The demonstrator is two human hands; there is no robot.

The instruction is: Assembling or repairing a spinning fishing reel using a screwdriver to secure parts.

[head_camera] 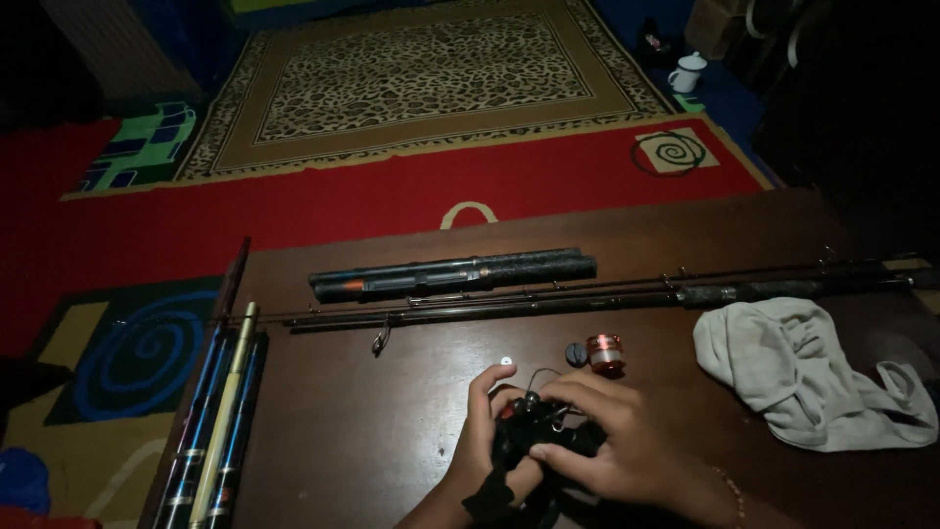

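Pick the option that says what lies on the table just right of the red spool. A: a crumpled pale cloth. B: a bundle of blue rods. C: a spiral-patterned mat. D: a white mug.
A: a crumpled pale cloth lies on the brown table to the right of the red spool, beyond the two hands that hold the black reel.

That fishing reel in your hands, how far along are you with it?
Done: the red spool and a small white part lie off on the table. In hand: left hand and right hand grip the black reel body. Left: rods and cloth lie untouched.
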